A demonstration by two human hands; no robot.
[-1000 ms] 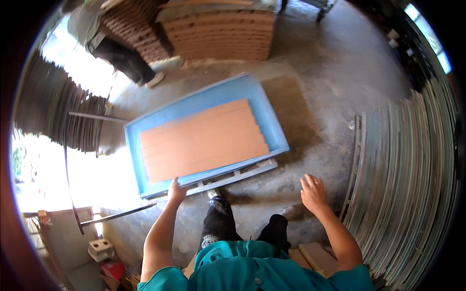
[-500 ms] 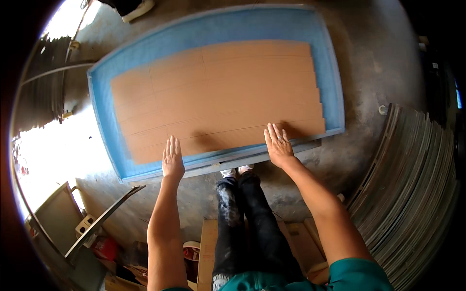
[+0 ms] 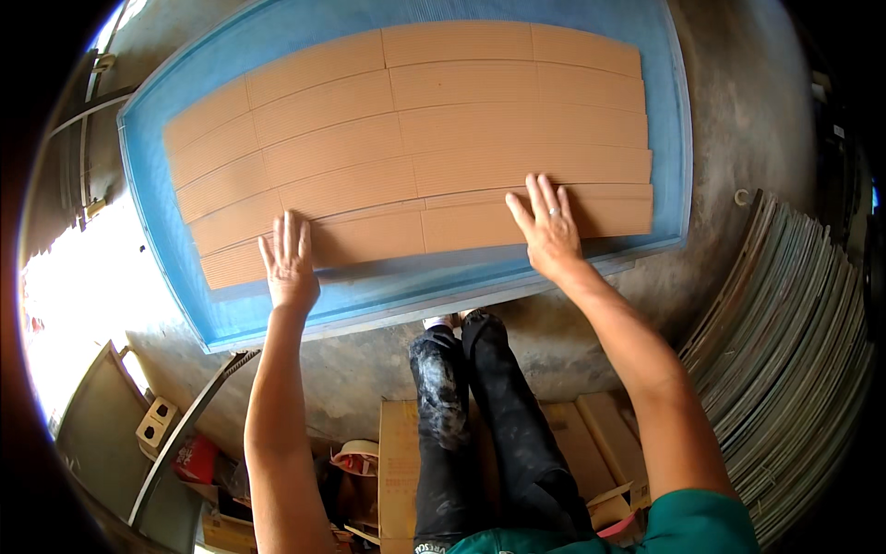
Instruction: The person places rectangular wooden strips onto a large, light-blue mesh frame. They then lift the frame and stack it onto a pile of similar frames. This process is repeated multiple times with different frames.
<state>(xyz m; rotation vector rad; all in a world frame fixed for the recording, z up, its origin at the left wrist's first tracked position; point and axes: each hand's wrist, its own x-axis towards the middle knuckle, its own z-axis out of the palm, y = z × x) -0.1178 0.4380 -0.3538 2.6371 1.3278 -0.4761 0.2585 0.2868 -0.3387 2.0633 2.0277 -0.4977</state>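
Observation:
Rows of brown corrugated cardboard strips (image 3: 480, 125) lie side by side on a blue mesh tray (image 3: 666, 115) with a raised pale rim. Fine dark lines mark the joints between rows, and the right ends are slightly uneven. My left hand (image 3: 293, 268) is open, its spread fingertips on the nearest row towards its left end. Farther right, my right hand (image 3: 554, 235) is also open, fingers apart over the nearest row and reaching the joint behind it. A ring shows on one finger. Neither hand grips anything.
A tall stack of thin flat boards or frames (image 3: 784, 369) stands at the right. Cardboard boxes (image 3: 399, 471) sit around my legs, beside a round container (image 3: 358, 457). At the lower left are a curved metal strip (image 3: 189, 429) and a pale perforated block (image 3: 158, 423).
Both hands have come down onto the nearest cardboard row, and their fingers have spread. The tray sits higher and larger in view. Joints between the strips show more clearly.

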